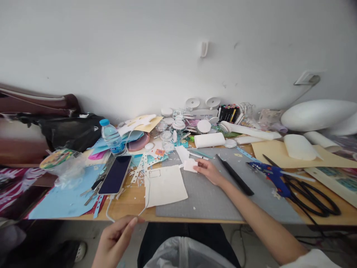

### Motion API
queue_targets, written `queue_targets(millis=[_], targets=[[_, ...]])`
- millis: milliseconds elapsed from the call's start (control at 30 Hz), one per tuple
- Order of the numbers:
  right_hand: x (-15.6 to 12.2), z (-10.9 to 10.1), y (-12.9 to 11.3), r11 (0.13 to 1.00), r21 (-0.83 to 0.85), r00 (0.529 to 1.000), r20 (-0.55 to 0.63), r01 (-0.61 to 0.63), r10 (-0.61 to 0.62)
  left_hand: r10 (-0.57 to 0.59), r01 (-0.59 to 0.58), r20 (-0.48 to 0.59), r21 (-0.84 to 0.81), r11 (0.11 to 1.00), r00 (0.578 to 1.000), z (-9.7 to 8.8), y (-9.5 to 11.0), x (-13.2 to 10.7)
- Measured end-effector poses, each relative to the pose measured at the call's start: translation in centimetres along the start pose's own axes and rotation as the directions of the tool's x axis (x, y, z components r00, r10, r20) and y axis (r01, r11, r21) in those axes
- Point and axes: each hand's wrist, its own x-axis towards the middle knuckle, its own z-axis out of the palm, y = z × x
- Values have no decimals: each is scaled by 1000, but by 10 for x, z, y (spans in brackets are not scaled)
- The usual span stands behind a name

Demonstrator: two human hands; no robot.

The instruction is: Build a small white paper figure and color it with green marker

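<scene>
My right hand pinches a small pale piece of paper over the grey cutting mat. A white paper strip lies just beyond it. To its left, a cream sheet with a small pencilled rectangle lies partly on the mat. My left hand is at the table's front edge, thumb and forefinger closed on the white charging cable; the exact grip is partly hidden. That cable leads to a phone lying screen up.
A black-handled, blade-like tool, a blue glue gun and large black scissors lie on the right. Left are a water bottle and blue paper. White discs and a white roll crowd the back by the wall.
</scene>
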Motion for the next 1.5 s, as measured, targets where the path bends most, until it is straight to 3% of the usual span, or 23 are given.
queue_targets(millis=[167,300,433,500,567,633,767,900,1000,1167,1267,1500], targets=[[-2,-2,2,994,103,999,-33,-21,25,178,-178,11,139,974,984,-18,13,17],[-5,-3,0,985,169,998,-60,-14,24,373,-427,256,205,881,892,-14,25,40],[-8,-5,0,984,179,1000,-12,-3,5,472,-560,322,290,776,821,5,30,70],[-9,-6,0,985,175,1000,23,-8,4,481,-586,343,355,729,807,13,33,96],[-10,-7,0,985,169,999,46,-18,10,493,-640,412,418,645,766,20,38,132],[-11,-8,-1,987,160,998,65,-32,22,505,-715,507,487,501,699,24,42,174],[-12,-8,-5,988,137,994,94,-74,62,454,-802,666,432,412,592,32,43,250],[-11,-7,-5,986,117,990,97,-115,103,412,-866,773,350,358,483,37,36,284],[-11,-7,-3,984,106,988,87,-140,132,417,-878,784,335,341,460,35,33,286],[-12,-9,4,975,114,980,78,-189,181,462,-860,736,337,383,494,20,44,267],[-12,-11,9,972,133,981,63,-193,186,568,-835,621,310,454,540,10,58,241],[-12,-10,8,970,147,980,76,-196,186,664,-834,529,177,523,529,11,104,167]])
